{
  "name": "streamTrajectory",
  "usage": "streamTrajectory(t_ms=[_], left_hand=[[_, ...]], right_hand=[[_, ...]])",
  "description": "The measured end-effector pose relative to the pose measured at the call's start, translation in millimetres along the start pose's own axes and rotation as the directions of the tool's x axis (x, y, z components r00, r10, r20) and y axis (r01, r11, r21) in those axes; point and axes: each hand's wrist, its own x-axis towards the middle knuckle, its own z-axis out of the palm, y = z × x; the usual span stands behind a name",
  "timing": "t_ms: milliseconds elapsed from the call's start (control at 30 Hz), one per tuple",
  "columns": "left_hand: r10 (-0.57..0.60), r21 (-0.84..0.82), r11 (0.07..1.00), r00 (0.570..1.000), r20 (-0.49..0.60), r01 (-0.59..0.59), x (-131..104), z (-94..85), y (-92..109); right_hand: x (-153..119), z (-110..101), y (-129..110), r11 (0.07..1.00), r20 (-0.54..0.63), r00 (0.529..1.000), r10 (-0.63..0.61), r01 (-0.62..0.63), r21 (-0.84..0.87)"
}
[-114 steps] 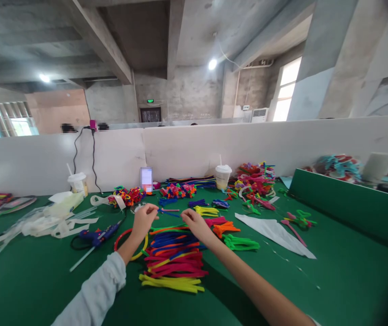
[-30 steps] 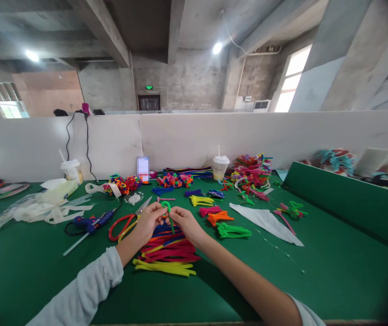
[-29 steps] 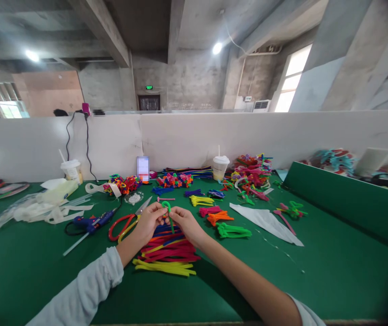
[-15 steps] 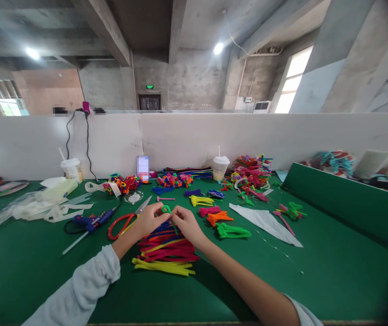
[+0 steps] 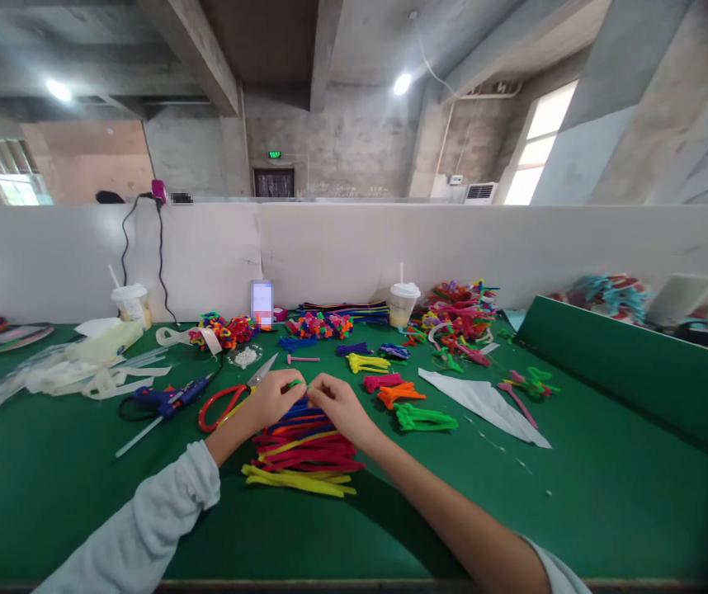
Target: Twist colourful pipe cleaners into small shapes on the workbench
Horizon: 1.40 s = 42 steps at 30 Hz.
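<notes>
A green pipe cleaner (image 5: 296,384) shows between the fingertips of my left hand (image 5: 275,398), mostly hidden by them. My right hand (image 5: 337,404) is closed, its fingertips pinched together at the same green piece beside the left ones. Both hands are above a pile of red pipe cleaners (image 5: 304,455) with blue and orange ones behind and yellow ones (image 5: 298,480) in front. Red-handled scissors (image 5: 221,408) lie open just left of my left hand. Small bundles in pink (image 5: 382,383), orange (image 5: 400,395) and green (image 5: 423,418) lie to the right of my right hand.
A blue glue gun (image 5: 172,398) and white strips (image 5: 57,371) lie left. Lidded cups (image 5: 403,304), a phone (image 5: 261,304) and colourful pipe-cleaner heaps (image 5: 462,318) stand along the back partition. White cloth (image 5: 483,402) lies right, before a green divider (image 5: 626,371).
The green loop that stood up between my fingertips is now mostly hidden, and its hanging end no longer shows. My hands have stayed in nearly the same place.
</notes>
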Motion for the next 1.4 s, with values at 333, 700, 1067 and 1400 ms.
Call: streamTrajectory(t_ms=[333, 700, 1067, 1400], left_hand=[[0.103, -0.003, 0.995, 0.995, -0.008, -0.103, -2.2, -1.3, -2.2], [-0.058, -0.014, 0.998, 0.998, -0.037, 0.058, -2.8, 3.6, 3.4], [0.388, 0.501, 0.772, 0.914, 0.116, -0.391, -8.2, -1.4, -10.4], [-0.241, -0.434, 0.871, 0.97, 0.033, 0.232, -2.4, 13.7, 10.2]], right_hand=[[1.3, -3.6, 0.5, 0.667, 0.343, 0.91, 0.233, -0.406, 0.624], [2.4, -4.3, 3.0, 0.987, -0.059, 0.997, -0.05, 0.041, -0.153], [3.9, -8.4, 0.2, 0.816, 0.229, 0.927, 0.295, -0.37, 0.445], [-9.2, 0.5, -6.3, 0.734, -0.135, 0.899, -0.416, 0.244, -0.634]])
